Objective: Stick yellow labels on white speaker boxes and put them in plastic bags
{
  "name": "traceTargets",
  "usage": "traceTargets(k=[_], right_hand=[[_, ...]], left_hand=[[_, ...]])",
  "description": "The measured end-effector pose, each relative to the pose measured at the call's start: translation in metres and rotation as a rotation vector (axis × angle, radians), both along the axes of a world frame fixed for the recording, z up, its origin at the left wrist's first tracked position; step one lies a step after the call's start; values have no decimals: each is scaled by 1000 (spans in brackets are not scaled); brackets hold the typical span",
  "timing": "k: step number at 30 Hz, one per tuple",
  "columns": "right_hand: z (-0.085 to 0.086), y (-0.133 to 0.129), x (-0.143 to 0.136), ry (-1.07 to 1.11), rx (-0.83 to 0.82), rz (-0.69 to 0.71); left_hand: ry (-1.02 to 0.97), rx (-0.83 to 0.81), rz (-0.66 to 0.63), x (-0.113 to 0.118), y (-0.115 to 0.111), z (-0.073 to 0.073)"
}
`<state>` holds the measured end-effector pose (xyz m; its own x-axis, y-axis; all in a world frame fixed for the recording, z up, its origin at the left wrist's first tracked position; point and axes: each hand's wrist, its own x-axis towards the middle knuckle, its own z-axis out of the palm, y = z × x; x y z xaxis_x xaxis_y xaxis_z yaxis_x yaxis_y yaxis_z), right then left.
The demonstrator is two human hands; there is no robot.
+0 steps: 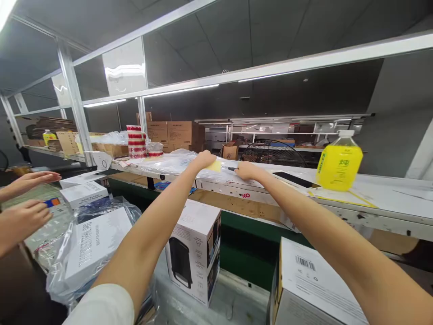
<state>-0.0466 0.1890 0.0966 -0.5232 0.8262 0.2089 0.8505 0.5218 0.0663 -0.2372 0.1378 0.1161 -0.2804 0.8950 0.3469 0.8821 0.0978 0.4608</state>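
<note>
Overall, two hands of the wearer are at work close to the centre of the view. Left hand: one, fingers together on a yellow slip, which lies at the centre, just above the shelf surface. Right hand: one, closed around a slender dark implement, its tip directed toward 9 o'clock and near the slip.

Black flat object: one, lying just past 3 o'clock. Yellow bottles: two counted; the near bottle stands upright at 3 o'clock, the far bottle just past 9. Tape rolls: one stack between 9 and 10 o'clock, exact count uncertain. White printed boxes: at least four, being a box between 6 and 7 o'clock, a box between 4 and 5, a bagged box at 8, and a smaller box between 8 and 9. Co-worker's hands: two, near 9 o'clock.

Shelf: white, edge scuffed and marked. Belt at 6 o'clock: grey-green, smooth. Room: dark panelled ceiling at 12 o'clock, metal framing beneath it, brown cartons near 10.
</note>
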Motion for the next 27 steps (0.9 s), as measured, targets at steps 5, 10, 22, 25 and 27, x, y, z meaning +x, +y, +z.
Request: traceTargets(k=[5, 10, 22, 25, 27], right_hand=[[8, 2, 20, 36, 17, -44], [7, 3, 34, 107, 12, -98], [11, -28, 42, 491, -112, 61], [42, -55, 73, 679, -221, 194], [57, -83, 103, 837, -493, 360]], left_hand=[[-39, -56, 65, -13, 20, -22], [-292, 112, 121, -26, 28, -18], [-812, 744, -363, 61, -30, 71], [-785, 843, -683, 114, -80, 71], [-682, 932, -731, 148, -120, 43]])
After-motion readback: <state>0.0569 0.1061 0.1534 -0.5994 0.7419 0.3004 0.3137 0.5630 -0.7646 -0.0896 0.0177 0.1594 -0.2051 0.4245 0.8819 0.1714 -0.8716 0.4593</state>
